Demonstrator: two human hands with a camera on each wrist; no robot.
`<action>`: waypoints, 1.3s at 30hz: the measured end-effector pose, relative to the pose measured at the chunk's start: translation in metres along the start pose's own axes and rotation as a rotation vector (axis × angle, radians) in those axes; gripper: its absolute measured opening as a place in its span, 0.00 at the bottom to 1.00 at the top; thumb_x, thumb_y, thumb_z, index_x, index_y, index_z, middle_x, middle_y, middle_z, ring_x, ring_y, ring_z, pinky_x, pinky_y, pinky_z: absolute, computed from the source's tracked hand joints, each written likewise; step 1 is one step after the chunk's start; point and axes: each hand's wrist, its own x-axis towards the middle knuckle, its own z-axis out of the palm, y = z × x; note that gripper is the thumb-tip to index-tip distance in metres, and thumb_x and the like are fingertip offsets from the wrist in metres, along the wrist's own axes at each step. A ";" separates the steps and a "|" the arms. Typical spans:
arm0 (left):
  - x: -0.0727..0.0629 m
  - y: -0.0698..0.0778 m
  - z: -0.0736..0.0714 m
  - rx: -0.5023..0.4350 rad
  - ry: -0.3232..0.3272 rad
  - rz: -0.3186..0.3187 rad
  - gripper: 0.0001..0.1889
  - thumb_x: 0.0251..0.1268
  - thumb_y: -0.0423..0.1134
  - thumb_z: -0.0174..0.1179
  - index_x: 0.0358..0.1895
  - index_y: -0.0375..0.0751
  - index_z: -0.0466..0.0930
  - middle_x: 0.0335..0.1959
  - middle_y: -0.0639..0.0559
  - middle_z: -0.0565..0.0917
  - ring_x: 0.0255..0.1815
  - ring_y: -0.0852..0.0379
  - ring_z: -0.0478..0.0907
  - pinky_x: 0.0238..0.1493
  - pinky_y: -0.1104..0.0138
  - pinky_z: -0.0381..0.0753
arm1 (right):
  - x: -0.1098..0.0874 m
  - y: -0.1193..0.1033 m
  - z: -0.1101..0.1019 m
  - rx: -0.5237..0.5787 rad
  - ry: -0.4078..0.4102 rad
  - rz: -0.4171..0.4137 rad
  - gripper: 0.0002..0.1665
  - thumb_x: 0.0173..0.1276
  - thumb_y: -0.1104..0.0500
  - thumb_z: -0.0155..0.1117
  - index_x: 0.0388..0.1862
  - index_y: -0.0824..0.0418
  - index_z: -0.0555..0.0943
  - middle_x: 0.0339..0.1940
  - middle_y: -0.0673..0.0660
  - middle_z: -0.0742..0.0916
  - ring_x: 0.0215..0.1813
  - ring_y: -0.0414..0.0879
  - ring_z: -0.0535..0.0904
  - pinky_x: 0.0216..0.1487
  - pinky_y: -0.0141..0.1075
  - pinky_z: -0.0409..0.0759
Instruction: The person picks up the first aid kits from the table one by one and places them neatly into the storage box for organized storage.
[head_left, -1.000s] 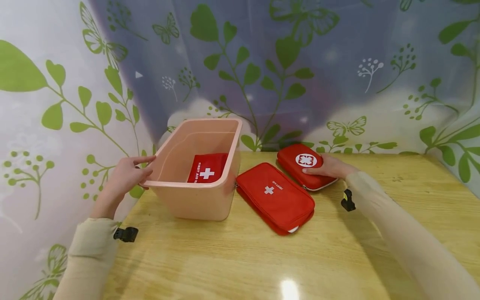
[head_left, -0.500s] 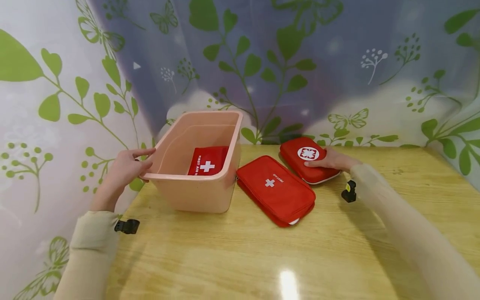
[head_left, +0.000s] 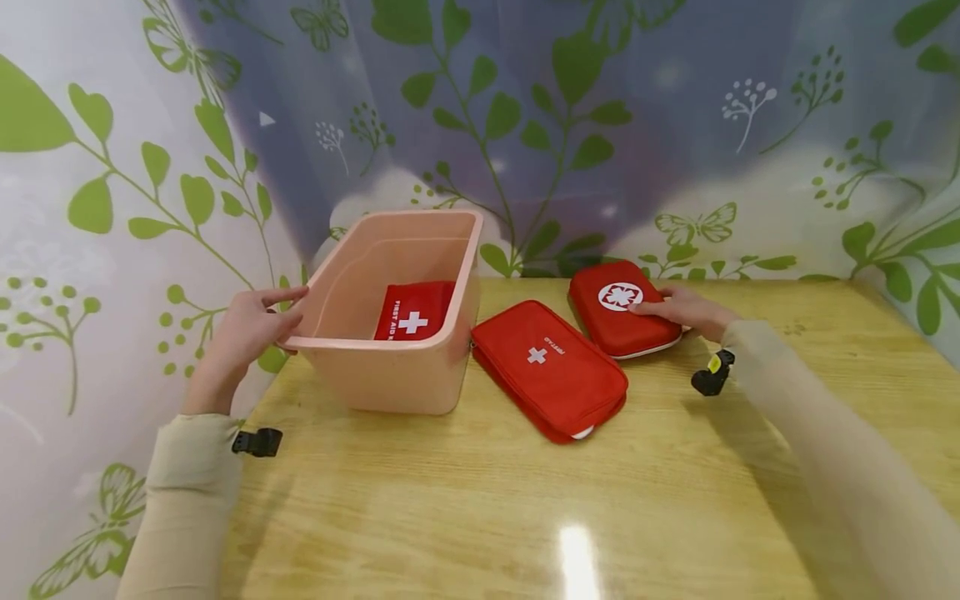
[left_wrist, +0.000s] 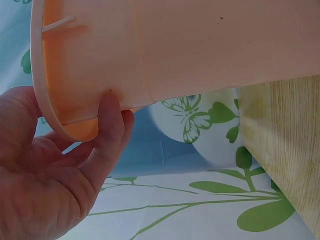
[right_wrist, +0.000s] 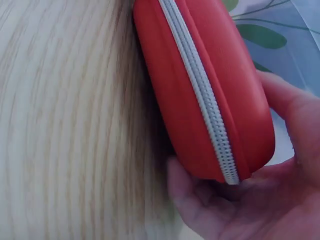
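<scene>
My left hand point(head_left: 251, 333) grips the near left corner of a pink plastic bin point(head_left: 397, 383); in the left wrist view its fingers curl round the rim point(left_wrist: 42, 95). Inside the bin lies a red first aid pouch point(head_left: 435, 304) with a white cross. My right hand point(head_left: 690, 310) holds the right end of a red hard-shell first aid case point(head_left: 600, 287) with a round white emblem. Thumb and fingers are on opposite faces of the case, whose white zipper point(right_wrist: 202, 95) shows in the right wrist view. Between bin and case lies a flat red first aid pouch point(head_left: 558, 375).
Everything stands on a light wooden table point(head_left: 420, 500). A leaf-and-butterfly patterned sheet point(head_left: 525, 125) hangs behind the table and along its left side. The flat pouch lies close against the bin's right side.
The hard-shell case has shifted slightly right, away from the flat pouch, with my right hand on its end. My left hand stays on the bin's rim. The head view has tilted a little downward.
</scene>
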 end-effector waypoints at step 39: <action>-0.003 0.002 0.001 -0.013 -0.018 -0.015 0.26 0.75 0.41 0.52 0.73 0.39 0.66 0.24 0.50 0.81 0.25 0.54 0.81 0.32 0.64 0.86 | -0.052 0.011 0.001 0.644 0.061 0.070 0.46 0.76 0.49 0.56 0.79 0.64 0.44 0.45 0.52 0.83 0.38 0.49 0.86 0.40 0.47 0.86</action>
